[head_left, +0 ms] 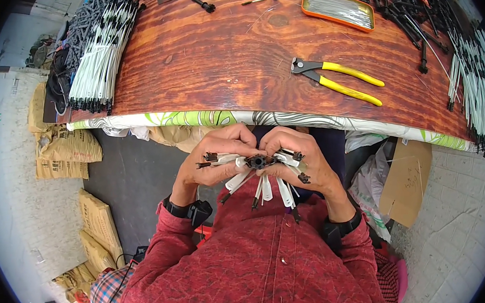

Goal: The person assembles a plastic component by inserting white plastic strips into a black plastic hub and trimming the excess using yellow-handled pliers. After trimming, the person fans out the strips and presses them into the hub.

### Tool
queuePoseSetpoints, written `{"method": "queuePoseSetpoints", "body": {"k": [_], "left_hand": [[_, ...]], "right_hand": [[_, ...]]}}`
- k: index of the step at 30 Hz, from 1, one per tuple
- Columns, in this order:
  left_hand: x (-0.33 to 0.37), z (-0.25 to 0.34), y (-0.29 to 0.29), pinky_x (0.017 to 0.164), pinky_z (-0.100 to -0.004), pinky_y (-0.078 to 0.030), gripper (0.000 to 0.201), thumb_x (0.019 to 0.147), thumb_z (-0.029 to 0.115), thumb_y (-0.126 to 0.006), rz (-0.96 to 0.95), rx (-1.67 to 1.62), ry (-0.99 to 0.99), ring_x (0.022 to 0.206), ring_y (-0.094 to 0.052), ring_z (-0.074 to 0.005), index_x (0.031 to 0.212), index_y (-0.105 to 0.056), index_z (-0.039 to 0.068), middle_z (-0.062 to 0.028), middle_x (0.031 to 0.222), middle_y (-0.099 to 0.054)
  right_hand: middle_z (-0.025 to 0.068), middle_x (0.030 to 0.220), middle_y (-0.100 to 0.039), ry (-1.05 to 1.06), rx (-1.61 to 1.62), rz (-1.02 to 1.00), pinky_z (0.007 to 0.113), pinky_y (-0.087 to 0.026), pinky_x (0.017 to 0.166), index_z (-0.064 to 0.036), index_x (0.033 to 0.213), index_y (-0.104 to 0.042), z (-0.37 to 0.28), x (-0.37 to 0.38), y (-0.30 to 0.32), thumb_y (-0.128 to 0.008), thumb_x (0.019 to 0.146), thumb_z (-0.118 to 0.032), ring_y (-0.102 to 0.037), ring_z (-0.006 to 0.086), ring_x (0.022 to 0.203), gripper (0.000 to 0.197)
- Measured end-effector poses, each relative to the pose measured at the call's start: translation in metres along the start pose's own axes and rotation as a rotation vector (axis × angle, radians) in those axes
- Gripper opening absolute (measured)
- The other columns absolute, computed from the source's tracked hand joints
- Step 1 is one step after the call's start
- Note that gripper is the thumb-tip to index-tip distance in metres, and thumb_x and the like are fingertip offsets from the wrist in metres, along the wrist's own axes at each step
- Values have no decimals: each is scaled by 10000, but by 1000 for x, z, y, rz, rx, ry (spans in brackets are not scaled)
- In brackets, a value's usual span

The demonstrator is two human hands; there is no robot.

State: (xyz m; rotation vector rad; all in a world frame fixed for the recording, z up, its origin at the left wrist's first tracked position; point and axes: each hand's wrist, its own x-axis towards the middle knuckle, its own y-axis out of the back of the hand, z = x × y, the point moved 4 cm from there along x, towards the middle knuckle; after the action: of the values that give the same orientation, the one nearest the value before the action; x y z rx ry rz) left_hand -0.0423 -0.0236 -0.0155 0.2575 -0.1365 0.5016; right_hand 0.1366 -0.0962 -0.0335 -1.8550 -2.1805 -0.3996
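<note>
Just beyond the table's near edge, over my lap, both hands are closed around a partly visible umbrella frame (259, 162). Its dark round hub faces up, and white ribs (266, 188) with black ends fan out from it toward my chest and past both hands. My left hand (218, 149) grips the left side, thumb and fingers pinched near the hub. Opposite it, my right hand (305, 154) pinches the right side at the hub, with ribs lying under its fingers. A thin wire seems to run by the hub; its details are too small to make out.
End-cutting pliers (349, 90) with yellow handles lie on the wooden table (204, 61). Behind them is an orange-rimmed tin (309, 11) of thin wires. Bundled white ribs (97, 61) stand left, more ribs (482, 86) right. Black shafts (401, 21) pile up at the back right.
</note>
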Motion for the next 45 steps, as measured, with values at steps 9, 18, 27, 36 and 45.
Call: {"method": "queuePoseSetpoints", "body": {"k": [9,18,27,36,45], "left_hand": [[3,5,-3,710,-312,-464,330,741,126,-823,39,113,67,812,-612,-201,1050,-756,34,-83,900,-656],[2,9,-3,682,-309,-478,279,722,129,-801,101,106,-34,788,-616,-190,982,-770,32,-77,863,-647],[-3,12,-3,682,-295,-473,331,707,63,-807,86,114,2,804,-608,-179,1036,-773,44,-72,889,-648],[-9,5,-3,715,-293,-475,350,737,54,-810,74,53,5,841,-609,-189,1083,-761,32,-77,926,-652],[-4,9,-5,775,-346,-473,402,760,263,-847,26,50,1,883,-616,-222,1094,-769,52,-71,917,-656]], "right_hand": [[85,904,-651,-31,5,10,333,-500,716,-16,867,-608,1,-2,0,-857,714,-103,-634,212,813,305],[91,944,-661,-18,25,-106,341,-510,754,-16,889,-616,-6,2,4,-857,732,-132,-646,221,851,310],[93,966,-690,-30,61,-139,330,-525,729,-20,920,-637,7,1,5,-853,743,-133,-677,222,853,301],[89,939,-688,-72,-28,-114,324,-528,723,-19,915,-632,2,2,2,-858,727,-112,-680,211,845,308],[71,906,-665,-102,32,-107,316,-515,725,-24,909,-617,1,-1,0,-871,708,-105,-660,200,822,334]]}}
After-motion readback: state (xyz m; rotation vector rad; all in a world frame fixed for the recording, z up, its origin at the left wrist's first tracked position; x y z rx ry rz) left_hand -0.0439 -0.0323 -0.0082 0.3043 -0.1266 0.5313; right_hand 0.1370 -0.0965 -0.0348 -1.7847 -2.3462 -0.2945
